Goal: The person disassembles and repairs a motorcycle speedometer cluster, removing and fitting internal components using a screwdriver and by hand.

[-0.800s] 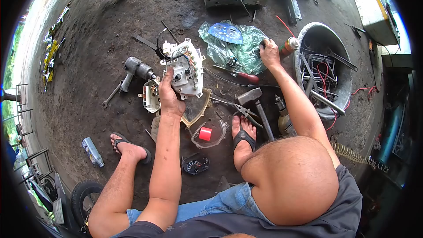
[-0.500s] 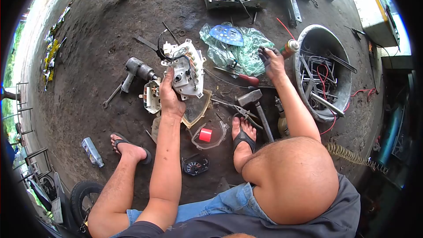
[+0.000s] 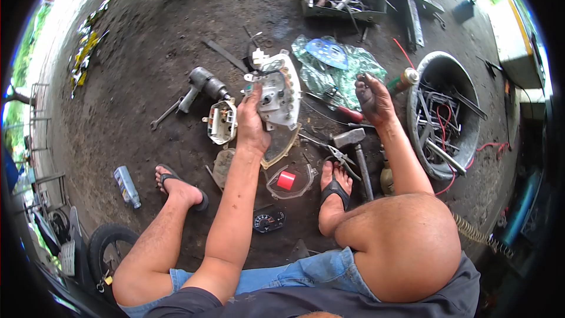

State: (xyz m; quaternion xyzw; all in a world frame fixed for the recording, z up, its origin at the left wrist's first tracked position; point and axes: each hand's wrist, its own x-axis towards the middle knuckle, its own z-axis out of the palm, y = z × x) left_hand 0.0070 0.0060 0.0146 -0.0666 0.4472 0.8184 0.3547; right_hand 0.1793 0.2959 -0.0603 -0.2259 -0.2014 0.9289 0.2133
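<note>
My left hand (image 3: 254, 123) grips a white motorcycle instrument cluster housing (image 3: 283, 97) by its lower left side, with wires and a connector at its top. My right hand (image 3: 375, 101) is raised beside the green plastic bag (image 3: 368, 70), palm turned up and fingers curled in; whatever lies in them is too small to make out. On the bag rests a blue gauge face (image 3: 327, 53). A screwdriver with a red handle (image 3: 351, 114) lies just below the right hand. Under the housing is a clear lens cover (image 3: 282, 148), and to its left a smaller white housing (image 3: 222, 122).
An impact wrench (image 3: 206, 85) lies to the left. Pliers (image 3: 344, 159) and a hammer (image 3: 350, 138) are by my right foot. A speedometer (image 3: 269, 220) and a red cylinder (image 3: 286, 180) sit between my feet. A metal basin (image 3: 416, 135) of parts, a spray can (image 3: 404, 80) and a toolbox (image 3: 376, 12) stand around.
The view has shifted, so things on the ground appear farther right. The housing has turned and tilted in my left hand. My right hand has rolled palm up, its fingers curled.
</note>
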